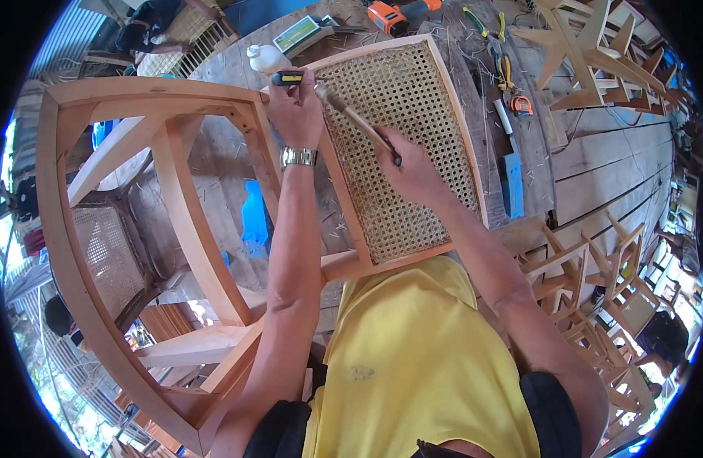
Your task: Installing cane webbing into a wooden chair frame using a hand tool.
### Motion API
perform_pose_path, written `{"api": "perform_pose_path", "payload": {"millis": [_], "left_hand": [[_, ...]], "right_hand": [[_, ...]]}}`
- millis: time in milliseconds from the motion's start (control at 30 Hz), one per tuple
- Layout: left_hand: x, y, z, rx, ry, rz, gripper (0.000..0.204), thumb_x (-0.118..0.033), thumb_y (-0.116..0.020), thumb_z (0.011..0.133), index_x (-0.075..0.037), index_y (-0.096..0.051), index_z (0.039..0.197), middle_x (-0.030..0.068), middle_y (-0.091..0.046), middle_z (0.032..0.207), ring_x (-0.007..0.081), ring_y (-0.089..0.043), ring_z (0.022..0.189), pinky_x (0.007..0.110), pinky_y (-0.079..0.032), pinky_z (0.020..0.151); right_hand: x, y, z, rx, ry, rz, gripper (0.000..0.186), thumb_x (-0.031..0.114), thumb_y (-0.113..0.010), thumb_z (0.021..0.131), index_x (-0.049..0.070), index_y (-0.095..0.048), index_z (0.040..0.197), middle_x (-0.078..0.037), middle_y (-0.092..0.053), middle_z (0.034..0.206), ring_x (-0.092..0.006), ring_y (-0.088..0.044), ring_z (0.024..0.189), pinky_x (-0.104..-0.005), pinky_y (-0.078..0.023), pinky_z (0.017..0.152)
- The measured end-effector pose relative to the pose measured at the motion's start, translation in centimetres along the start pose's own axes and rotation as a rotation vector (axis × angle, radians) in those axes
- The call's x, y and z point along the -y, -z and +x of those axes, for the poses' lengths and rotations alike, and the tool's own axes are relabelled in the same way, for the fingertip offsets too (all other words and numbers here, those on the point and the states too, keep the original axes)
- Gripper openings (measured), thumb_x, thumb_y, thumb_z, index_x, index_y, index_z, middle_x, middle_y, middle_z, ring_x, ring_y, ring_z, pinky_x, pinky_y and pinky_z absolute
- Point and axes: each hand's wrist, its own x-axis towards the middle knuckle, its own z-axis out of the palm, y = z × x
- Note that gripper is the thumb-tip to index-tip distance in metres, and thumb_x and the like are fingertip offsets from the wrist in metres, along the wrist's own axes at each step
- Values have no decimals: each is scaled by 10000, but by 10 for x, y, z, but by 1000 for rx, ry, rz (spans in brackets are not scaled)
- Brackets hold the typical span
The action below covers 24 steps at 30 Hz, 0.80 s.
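Observation:
A wooden chair frame (55, 221) lies on its side, joined to a panel of woven cane (412, 145) edged with wood in front of me. My left hand (298, 114), with a metal watch at the wrist, is closed around a short tool with a black and yellow handle (292, 79). It sits at the panel's far left corner; the tool's working end is too small to make out. My right hand (408, 168) grips a hammer (360, 122) by its handle, over the cane. The hammer's head is close to the left hand, beside the corner.
Beyond the panel are a white bottle (266, 58), a green and white box (299, 35) and an orange tool (393, 15). Pliers (504, 70), a tape measure (521, 105) and a blue object (513, 185) lie to the right. Wooden frames (588, 53) stand farther right; another person (149, 30) is far left.

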Motion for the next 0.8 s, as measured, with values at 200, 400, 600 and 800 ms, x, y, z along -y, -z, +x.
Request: {"api": "perform_pose_path", "payload": {"millis": [200,400,600,800], "left_hand": [[11,-7,9,54,48,78,164,-143,-730,930,-44,-634,1018,15,-686,873,78,-625,767,247,-510,708],[6,10,10,-45,90,53,174,-174,-742,921,-46,-652,999,36,-710,870,94,-643,760,256,-508,704],[9,12,7,38,95,150,183,-186,-743,921,-43,-658,997,30,-707,863,97,-652,767,256,-507,704],[15,3,8,47,2,95,259,-262,-738,930,-31,-684,1036,23,-691,838,94,-621,729,274,-493,655]], "right_hand": [[3,2,15,101,26,-55,364,186,-509,1019,33,-545,1347,-81,-620,815,-136,-569,682,-314,-477,638],[6,1,-7,2,13,-70,361,171,-490,1019,32,-541,1348,-92,-630,809,-163,-595,676,-330,-485,632],[-2,-14,-13,86,12,-87,373,180,-516,1011,51,-534,1361,-115,-644,817,-184,-615,683,-343,-503,659],[3,-15,6,92,73,-65,361,160,-510,1011,54,-538,1355,-117,-634,801,-187,-608,665,-346,-503,655]]}}
